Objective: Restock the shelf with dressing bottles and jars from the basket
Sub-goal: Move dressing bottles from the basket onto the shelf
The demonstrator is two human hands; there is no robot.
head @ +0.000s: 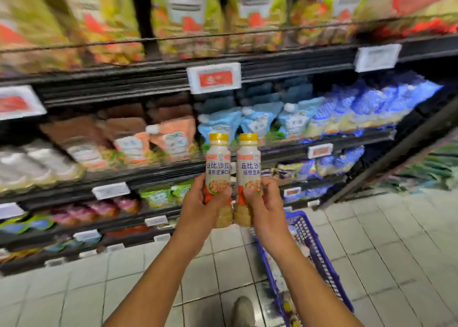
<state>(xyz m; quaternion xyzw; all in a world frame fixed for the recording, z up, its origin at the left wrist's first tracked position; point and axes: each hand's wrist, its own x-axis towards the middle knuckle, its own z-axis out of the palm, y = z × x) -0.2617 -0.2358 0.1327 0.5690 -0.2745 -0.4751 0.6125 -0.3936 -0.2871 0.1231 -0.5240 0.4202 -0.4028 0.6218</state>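
Down by a shoe (pixel 244 310) on the tiled floor, the blue basket (pixel 319 252) seems to hold more stock, blurred, so I judge the restocking only partly done; both hands are raised before the shelves (pixel 153 175); the left hand (pixel 198 209) is wrapped round the left bottle (pixel 218 175), the right hand (pixel 266 209) round the right bottle (pixel 248 175); the bottles stand upright side by side, nearly touching, yellow caps up, long axes vertical, labels facing the camera; neither is shelved yet.
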